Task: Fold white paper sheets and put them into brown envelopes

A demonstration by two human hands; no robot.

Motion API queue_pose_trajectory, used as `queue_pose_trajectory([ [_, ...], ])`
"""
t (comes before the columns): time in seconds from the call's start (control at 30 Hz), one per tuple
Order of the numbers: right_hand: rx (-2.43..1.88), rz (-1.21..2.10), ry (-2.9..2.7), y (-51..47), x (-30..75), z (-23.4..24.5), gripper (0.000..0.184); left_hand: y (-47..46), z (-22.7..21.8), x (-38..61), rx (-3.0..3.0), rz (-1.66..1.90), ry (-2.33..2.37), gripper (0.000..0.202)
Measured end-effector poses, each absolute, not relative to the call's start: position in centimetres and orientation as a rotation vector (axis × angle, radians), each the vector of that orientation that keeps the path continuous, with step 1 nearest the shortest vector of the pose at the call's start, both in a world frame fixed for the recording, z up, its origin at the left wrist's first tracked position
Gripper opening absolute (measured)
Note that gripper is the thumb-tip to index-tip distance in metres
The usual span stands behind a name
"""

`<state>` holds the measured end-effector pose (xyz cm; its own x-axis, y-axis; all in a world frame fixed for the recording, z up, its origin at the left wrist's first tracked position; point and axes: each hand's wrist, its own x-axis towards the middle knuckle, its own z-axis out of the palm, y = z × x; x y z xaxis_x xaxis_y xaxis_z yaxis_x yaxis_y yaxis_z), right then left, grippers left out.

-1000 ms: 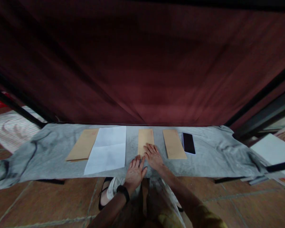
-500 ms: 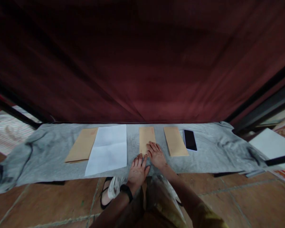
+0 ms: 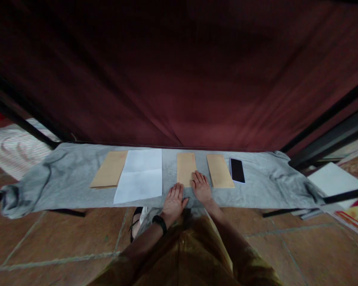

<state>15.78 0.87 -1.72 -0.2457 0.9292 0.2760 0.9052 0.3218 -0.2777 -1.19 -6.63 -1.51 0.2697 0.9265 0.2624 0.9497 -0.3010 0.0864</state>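
A brown paper envelope [image 3: 185,167] lies flat on the grey cloth in front of me. My left hand [image 3: 173,200] rests palm down with fingers stretched out, its fingertips at the envelope's lower left corner. At the right edge of that envelope lies my right hand [image 3: 201,186], flat with its fingers extended. Just right of it is a second brown envelope [image 3: 220,171], with a dark-screened phone [image 3: 237,170] beside it. To the left, a creased white sheet of paper [image 3: 141,174] partly overlaps a stack of brown envelopes [image 3: 107,171].
The grey cloth [image 3: 265,178] covers a narrow bench with a dark red curtain [image 3: 179,99] behind. Black metal bars [image 3: 331,115] slope at both sides. A white board [image 3: 337,180] is at the right, striped fabric [image 3: 20,149] at the left. Tiled floor [image 3: 77,242] lies below.
My right hand has slid from the envelope's middle to its right edge. My left hand stays at the lower corner. The whole view has shifted slightly.
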Motion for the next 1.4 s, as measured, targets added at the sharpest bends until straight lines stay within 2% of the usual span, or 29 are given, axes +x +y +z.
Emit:
queue_pose_trajectory([
  [0.3,-1.715,0.075,-2.054,-1.5,17.3,-1.2,0.048,-7.6,-1.0,-1.5,-2.394,-0.415,-1.836,0.058],
  [0.5,-1.378,0.171,-2.375,-4.3,15.8,-0.9,0.048,-7.6,-1.1,-1.4,-2.426,-0.459,-1.853,0.059],
  [0.7,-1.544,0.137,-2.250,-5.5,16.9,-1.9,0.049,-7.5,-0.8,-1.7,-2.447,-0.487,-1.843,0.059],
  [0.97,-1.841,0.220,-1.956,-2.3,16.6,-0.9,0.038,-5.5,1.5,-1.7,-2.459,-0.383,-1.946,0.032],
  [1.07,-1.950,0.383,-1.811,-0.7,15.8,-0.4,0.031,-4.8,1.8,-1.3,-2.483,-0.357,-1.919,0.030],
  [1.23,-1.777,0.769,-1.477,1.1,16.3,-0.7,0.017,-4.6,1.5,-1.2,-2.465,-0.357,-1.902,0.036],
  [1.4,-1.650,0.942,-1.343,1.4,16.4,-1.3,0.018,-4.3,1.7,-1.2,-2.465,-0.357,-1.880,0.035],
])
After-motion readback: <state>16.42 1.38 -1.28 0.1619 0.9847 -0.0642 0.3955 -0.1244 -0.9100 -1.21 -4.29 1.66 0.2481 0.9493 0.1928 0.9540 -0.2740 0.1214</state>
